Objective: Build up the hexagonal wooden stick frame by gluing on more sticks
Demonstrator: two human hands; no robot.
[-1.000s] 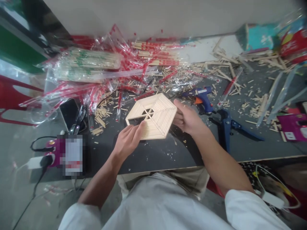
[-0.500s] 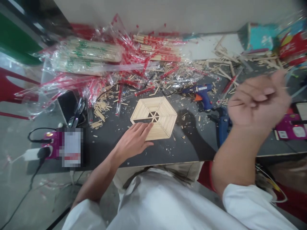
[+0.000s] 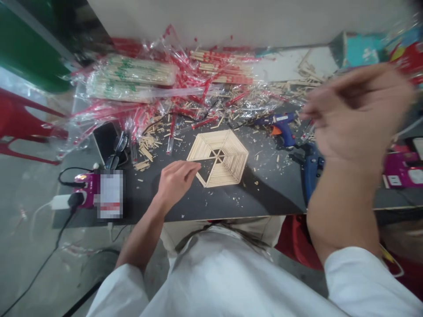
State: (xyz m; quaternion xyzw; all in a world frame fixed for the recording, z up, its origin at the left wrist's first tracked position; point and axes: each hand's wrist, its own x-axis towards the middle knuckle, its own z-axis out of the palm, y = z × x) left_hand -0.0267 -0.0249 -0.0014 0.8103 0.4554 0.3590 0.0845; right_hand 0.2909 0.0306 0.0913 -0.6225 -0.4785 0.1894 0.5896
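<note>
A flat hexagon panel (image 3: 228, 156) made of glued pale wooden sticks lies on the dark tabletop (image 3: 264, 193), with one wedge at its lower left unfilled. My left hand (image 3: 175, 178) rests on the table, its fingers stretched out with the tips at the panel's left corner and nothing held. My right hand (image 3: 357, 114) is raised high and close to the camera at the right. It is smeared by motion, its fingers look loosely curled, and I cannot make out whether anything is in them.
A blue glue gun (image 3: 280, 127) and a blue cutting tool (image 3: 310, 169) lie right of the panel. Plastic packets of sticks (image 3: 139, 77) and offcuts crowd the back. A phone (image 3: 105, 138), glasses (image 3: 120, 147) and a purple power strip (image 3: 84, 187) sit at the left.
My right hand let go of the panel and rose up to the right. The panel has turned on the table, and my left hand slid from its top to its left corner.
</note>
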